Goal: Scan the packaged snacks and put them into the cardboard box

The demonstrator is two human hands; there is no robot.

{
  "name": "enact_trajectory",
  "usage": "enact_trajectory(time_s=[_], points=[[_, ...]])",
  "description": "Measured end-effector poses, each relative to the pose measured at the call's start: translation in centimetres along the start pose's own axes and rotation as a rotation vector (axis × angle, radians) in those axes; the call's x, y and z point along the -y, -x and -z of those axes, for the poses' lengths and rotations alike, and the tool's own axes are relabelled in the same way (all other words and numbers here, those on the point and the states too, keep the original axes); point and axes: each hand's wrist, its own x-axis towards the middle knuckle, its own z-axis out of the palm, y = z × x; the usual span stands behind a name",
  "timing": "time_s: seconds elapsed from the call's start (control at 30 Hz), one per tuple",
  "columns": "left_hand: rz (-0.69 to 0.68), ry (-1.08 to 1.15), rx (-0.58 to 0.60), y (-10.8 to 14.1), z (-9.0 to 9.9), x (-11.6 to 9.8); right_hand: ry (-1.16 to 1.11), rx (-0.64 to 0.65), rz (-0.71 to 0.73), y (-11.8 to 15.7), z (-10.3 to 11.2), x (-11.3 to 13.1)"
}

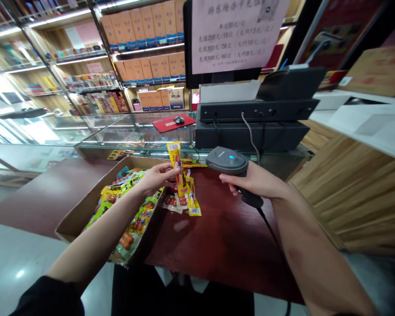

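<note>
My left hand [159,176] pinches a narrow yellow snack packet [176,158] and holds it upright above the dark red counter [213,232]. My right hand [246,180] is wrapped round the handle of a grey barcode scanner [228,161], whose blue light is lit and whose head points left toward the packet. Another yellow packet [193,199] lies on the counter just below, beside clear packs of reddish snacks [173,202]. Under my left forearm stands an open cardboard box [82,208] filled with colourful snack packets [140,219].
Behind the counter is a glass display case [128,131] with a red mouse pad [163,125] and a mouse [179,119]. A cash register [253,127] and a monitor backed with a paper sign [233,39] stand ahead. The scanner cable [273,232] hangs down at right.
</note>
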Motion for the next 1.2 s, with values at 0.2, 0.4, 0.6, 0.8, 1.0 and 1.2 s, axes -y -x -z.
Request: enact_trajectory(time_s=[0.2, 0.4, 0.6, 0.8, 1.0, 1.2], points=[[-0.030, 0.249, -0.097, 1.7, 1.8, -0.8, 0.096, 0.123, 0.028, -0.4, -2.1, 0.4], [0.054, 0.047, -0.053, 2.1, 1.8, -0.3, 0.130, 0.091, 0.027, -0.4, -3.0, 1.0], [-0.023, -0.150, -0.058, 2.3, 1.7, 0.2, 0.101, 0.069, 0.037, -0.4, -2.7, 0.6], [-0.029, -0.182, -0.058, 2.2, 1.5, 0.2, 0.113, 0.063, 0.020, -0.5, -2.7, 0.4], [-0.019, -0.159, -0.029, 2.3, 1.5, 0.4, 0.137, 0.062, 0.030, -0.4, -2.7, 0.9], [-0.023, -0.194, -0.027, 2.4, 1.4, -0.3, 0.114, 0.084, 0.035, -0.2, -2.6, 0.8]])
